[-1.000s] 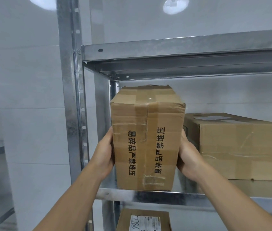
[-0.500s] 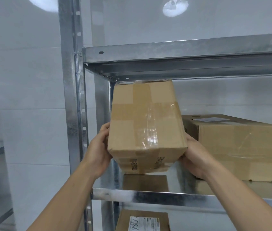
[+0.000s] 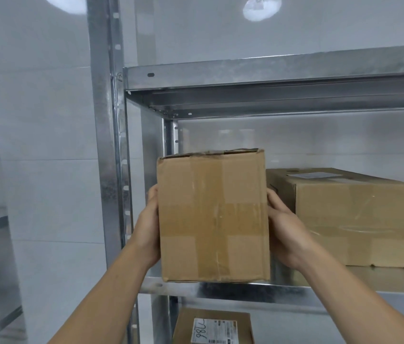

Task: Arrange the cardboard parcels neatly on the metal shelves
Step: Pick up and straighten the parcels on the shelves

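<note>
- Head view: we hold the brown tape-crossed cardboard parcel upright at the left end of the galvanised metal shelf, with its bottom edge at the front lip.
- Left hand clamps the parcel's left side and right hand clamps its right side. The fingers reach round behind, out of sight.
- The opposed side grip probably keeps the parcel square and steerable for sliding in.
- We cannot tell whether the weight sits on the shelf or in our hands.
- The slot lies between the grey slotted steel upright and the larger flat cardboard box lying to the right.
- The right hand sits in the gap between the two boxes, so that gap has to stay open until the hand comes out.
- The upper shelf deck is well above the parcel top, so headroom is fine.
- A labelled cardboard box sits on the tier below, partly cut off.
- Judgement: we are mid-placement. The next move calls for pushing the parcel back and lining its front up with the neighbour.
- Risks: pinched right-hand fingers, or overhang at the lip.
</note>
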`<state>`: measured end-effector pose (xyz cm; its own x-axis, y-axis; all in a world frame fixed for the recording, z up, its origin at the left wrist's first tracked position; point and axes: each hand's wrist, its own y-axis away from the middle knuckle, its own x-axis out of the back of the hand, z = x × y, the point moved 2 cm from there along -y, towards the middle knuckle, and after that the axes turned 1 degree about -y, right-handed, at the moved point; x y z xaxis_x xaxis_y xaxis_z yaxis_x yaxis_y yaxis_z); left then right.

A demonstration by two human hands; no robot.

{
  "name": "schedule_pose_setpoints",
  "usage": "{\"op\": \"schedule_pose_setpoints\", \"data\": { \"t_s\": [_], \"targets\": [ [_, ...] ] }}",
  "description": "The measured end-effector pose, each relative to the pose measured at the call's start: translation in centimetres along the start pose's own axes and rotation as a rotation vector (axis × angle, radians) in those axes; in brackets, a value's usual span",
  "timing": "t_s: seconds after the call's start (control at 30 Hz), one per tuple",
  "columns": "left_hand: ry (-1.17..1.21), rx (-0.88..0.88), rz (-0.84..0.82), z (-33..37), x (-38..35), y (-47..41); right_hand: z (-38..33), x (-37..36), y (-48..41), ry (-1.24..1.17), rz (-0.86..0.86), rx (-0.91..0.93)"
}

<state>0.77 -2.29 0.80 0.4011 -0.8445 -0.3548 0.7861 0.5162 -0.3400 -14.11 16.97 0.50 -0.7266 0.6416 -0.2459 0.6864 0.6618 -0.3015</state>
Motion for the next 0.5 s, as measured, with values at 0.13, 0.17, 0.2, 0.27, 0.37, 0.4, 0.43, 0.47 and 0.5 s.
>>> {"op": "schedule_pose_setpoints", "data": {
  "t_s": [0.13,0.17,0.2,0.27,0.37,0.4,0.43,0.47,0.5],
  "targets": [
    [-0.007,-0.023,0.005,-0.4,-0.3,0.4,0.4,0.1,0.2,-0.042,0.014,0.000],
    [-0.001,-0.027,0.004,-0.5,-0.3,0.5,0.6,0.1,0.2,-0.054,0.019,-0.003],
    [0.006,-0.030,-0.001,-0.6,-0.3,0.5,0.7,0.1,0.3,-0.062,0.027,-0.005],
    [0.015,-0.040,-0.010,-0.5,-0.4,0.8,0.9,0.1,0.4,-0.072,0.038,-0.006],
    [0.022,-0.053,-0.001,-0.5,-0.4,1.1,0.8,-0.2,0.6,-0.075,0.044,-0.009],
    [0.021,-0.058,-0.001,-0.4,-0.3,1.2,0.8,-0.3,0.6,-0.075,0.048,-0.009],
    [0.020,-0.057,-0.002,-0.4,-0.3,1.2,0.8,-0.3,0.5,-0.076,0.054,-0.009],
    [0.022,-0.053,-0.005,-0.5,-0.1,1.1,0.8,-0.3,0.5,-0.076,0.059,-0.011],
    [0.021,-0.047,-0.006,-0.5,-0.2,1.2,0.8,-0.2,0.5,-0.075,0.063,-0.016]
  ]
}}
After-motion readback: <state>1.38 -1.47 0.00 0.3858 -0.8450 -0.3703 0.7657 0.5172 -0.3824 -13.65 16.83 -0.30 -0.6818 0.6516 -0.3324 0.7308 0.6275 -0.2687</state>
